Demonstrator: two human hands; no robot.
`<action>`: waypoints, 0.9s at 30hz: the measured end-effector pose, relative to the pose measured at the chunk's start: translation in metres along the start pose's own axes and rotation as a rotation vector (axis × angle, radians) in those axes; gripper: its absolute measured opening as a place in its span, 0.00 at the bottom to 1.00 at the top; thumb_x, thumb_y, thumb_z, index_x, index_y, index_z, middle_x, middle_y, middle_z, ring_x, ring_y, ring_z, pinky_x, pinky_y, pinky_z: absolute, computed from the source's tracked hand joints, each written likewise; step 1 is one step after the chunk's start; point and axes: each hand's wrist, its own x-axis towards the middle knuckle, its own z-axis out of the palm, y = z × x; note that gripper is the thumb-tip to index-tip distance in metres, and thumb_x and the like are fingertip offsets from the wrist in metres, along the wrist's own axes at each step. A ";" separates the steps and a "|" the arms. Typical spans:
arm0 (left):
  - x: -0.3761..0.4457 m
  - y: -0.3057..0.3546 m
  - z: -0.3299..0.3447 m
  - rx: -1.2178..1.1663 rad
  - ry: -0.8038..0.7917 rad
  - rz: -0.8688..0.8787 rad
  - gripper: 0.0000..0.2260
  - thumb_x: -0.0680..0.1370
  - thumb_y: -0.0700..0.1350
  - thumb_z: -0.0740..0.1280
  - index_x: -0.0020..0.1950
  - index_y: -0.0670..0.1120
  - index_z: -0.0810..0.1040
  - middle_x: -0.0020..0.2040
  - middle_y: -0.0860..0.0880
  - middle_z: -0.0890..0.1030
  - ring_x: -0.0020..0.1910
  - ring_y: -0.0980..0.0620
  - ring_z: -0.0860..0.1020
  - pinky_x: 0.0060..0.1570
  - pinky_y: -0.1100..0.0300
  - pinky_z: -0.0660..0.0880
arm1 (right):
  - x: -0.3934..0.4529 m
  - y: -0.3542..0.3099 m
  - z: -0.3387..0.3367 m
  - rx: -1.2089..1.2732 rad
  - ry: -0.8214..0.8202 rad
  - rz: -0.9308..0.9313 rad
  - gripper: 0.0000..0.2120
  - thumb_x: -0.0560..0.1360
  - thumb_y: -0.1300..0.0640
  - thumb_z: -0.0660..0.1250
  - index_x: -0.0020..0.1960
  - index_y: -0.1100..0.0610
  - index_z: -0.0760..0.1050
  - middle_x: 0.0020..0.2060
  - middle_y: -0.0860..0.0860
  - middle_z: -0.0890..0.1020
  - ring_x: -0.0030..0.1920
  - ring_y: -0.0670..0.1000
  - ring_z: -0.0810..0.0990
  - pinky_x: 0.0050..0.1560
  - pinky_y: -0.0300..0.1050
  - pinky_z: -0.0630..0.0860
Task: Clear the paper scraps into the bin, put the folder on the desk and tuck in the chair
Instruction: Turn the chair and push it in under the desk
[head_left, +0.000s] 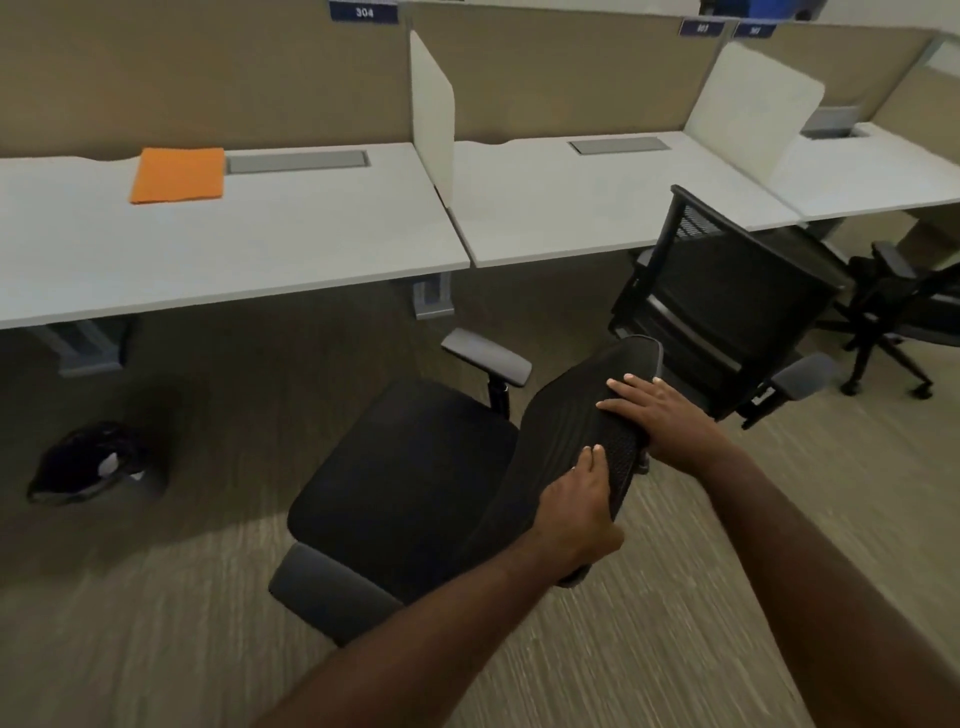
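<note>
A black office chair (410, 467) stands on the carpet a little way out from the left desk (218, 254), its seat facing the desk. Both hands grip the top of its mesh backrest (571, 415): my left hand (576, 512) holds the near end, my right hand (654, 415) lies over the far end. An orange folder (178, 174) lies flat at the back of the left desk. A bin (91, 465) lined with a black bag sits on the floor under that desk's left part, with something white inside.
A second black chair (727, 301) stands at the middle desk (597, 202), close to my right hand. A third chair (904, 306) is at the far right. White dividers (431, 109) separate the desks; tan partition panels run behind.
</note>
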 end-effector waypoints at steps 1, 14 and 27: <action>-0.004 -0.005 -0.002 0.002 -0.011 0.016 0.47 0.71 0.48 0.73 0.81 0.44 0.47 0.81 0.43 0.53 0.75 0.42 0.65 0.70 0.48 0.67 | 0.001 0.000 0.000 -0.003 -0.007 0.000 0.42 0.72 0.61 0.73 0.78 0.40 0.56 0.81 0.46 0.55 0.81 0.51 0.49 0.80 0.58 0.48; -0.036 -0.064 -0.043 0.012 -0.018 0.150 0.46 0.70 0.53 0.74 0.81 0.46 0.51 0.78 0.47 0.63 0.73 0.46 0.68 0.67 0.47 0.69 | 0.027 -0.036 -0.008 -0.024 -0.023 -0.085 0.30 0.73 0.54 0.74 0.71 0.41 0.69 0.73 0.44 0.70 0.79 0.52 0.57 0.79 0.60 0.43; -0.057 -0.127 -0.077 0.050 0.154 0.144 0.42 0.70 0.53 0.73 0.79 0.48 0.56 0.78 0.49 0.64 0.73 0.47 0.69 0.69 0.49 0.71 | 0.075 -0.086 -0.020 0.036 0.039 -0.121 0.26 0.72 0.59 0.72 0.67 0.40 0.73 0.68 0.43 0.74 0.77 0.52 0.63 0.78 0.59 0.43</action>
